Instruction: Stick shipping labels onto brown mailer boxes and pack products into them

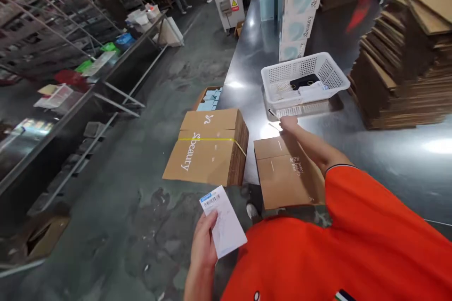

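Pinching a printed label, your left hand is well apart from the white basket; your right hand, curled around a slim object, is beside it.

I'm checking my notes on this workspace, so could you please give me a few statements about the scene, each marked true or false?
1. The left hand holds a paper. True.
2. The strap around the bundle is red. False: the strap is yellow.
3. The basket is white. True.
4. The right hand is inside the basket. False: it is outside, on the near side.
5. A barcode shows on the paper. True.
6. The right sleeve is blue. False: it is orange-red.
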A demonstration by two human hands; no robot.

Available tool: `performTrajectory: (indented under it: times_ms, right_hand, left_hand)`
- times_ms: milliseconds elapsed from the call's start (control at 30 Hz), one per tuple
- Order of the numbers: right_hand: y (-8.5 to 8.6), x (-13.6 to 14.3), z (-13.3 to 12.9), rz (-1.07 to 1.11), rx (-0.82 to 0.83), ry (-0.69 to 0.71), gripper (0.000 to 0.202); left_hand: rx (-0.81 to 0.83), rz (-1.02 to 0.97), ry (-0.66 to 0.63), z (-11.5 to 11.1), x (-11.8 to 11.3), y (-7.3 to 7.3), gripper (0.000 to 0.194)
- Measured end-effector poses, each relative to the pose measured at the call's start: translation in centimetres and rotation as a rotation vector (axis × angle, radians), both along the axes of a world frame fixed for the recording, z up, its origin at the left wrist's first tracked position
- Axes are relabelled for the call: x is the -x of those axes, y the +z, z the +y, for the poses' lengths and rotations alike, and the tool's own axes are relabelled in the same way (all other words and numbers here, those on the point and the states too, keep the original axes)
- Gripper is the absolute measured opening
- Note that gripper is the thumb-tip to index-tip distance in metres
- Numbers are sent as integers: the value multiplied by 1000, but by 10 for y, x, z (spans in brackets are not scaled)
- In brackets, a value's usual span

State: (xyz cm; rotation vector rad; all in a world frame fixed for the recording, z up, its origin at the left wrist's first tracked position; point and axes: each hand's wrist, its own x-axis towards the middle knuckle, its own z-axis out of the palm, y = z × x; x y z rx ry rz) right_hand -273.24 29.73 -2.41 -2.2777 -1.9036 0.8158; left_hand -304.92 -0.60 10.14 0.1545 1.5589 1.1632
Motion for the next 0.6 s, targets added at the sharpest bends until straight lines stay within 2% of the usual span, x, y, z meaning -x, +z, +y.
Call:
performTrajectory:
  times_ms: [67, 133, 233, 300, 400, 467, 533, 600]
  right_hand:
    - [8, 17, 0, -39, -10, 18, 28]
    - [21, 46, -13, -16, -107, 104, 30]
    - [50, 98, -61, 323, -401, 393, 28]
    - [73, 126, -103, 636, -469, 608, 28]
    - [98, 158, -151, 854, -247, 870, 28]
    - [106, 173, -164, 910, -92, 946, 21]
    - [110, 185, -166, 989, -8, 887, 18]
    - [114, 194, -164, 1069, 9, 778, 19]
  left_hand:
    - [-24, 20, 67, -6, -6, -1, 25]
    - [-67, 41, 137, -9, -13, -3, 36]
    - [-133, 62, 214, -8, -18, -10, 54]
    - [-164, 76, 235, -8, -18, -15, 57]
    - [-196, 82, 238, -11, -17, -23, 58]
    - [-210, 20, 257, -16, -14, -29, 56]
    - [-198, -102, 321, -21, -7, -38, 47]
    - [-178, -204, 411, -25, 1, -50, 35]
